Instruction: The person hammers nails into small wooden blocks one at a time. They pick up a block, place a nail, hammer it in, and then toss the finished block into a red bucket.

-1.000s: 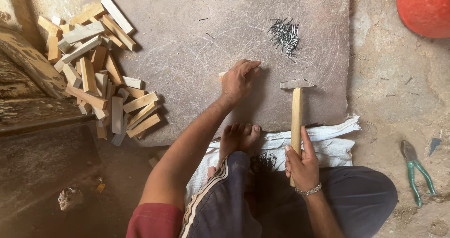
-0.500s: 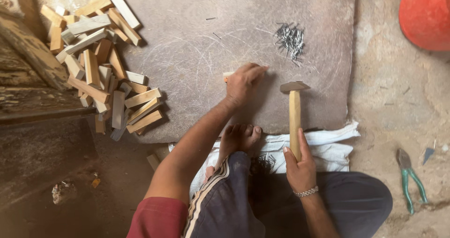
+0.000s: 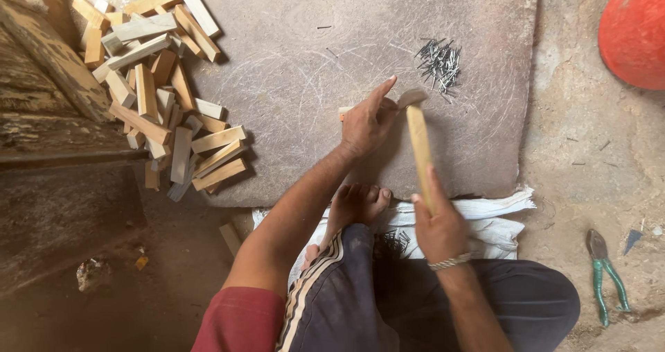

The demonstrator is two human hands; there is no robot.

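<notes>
The right hand [image 3: 438, 222] is clamped round the near end of one wooden-handled hammer [image 3: 418, 142], whose long axis runs near to far with the head at the far end, beside the left hand [image 3: 366, 120]. That hand presses down on one small wood block [image 3: 344, 111], mostly hidden, forefinger extended; whether it pinches a nail is unclear. One heap of nails [image 3: 439, 59] lies just beyond on the grey slab [image 3: 291, 82], a pile of wood pieces [image 3: 163, 89] far left, too tangled to count.

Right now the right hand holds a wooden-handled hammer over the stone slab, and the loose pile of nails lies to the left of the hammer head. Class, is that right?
Not quite. In the head view the right hand does hold the hammer over the stone slab, but the nails lie up and to the right of its head, not the left.
</notes>
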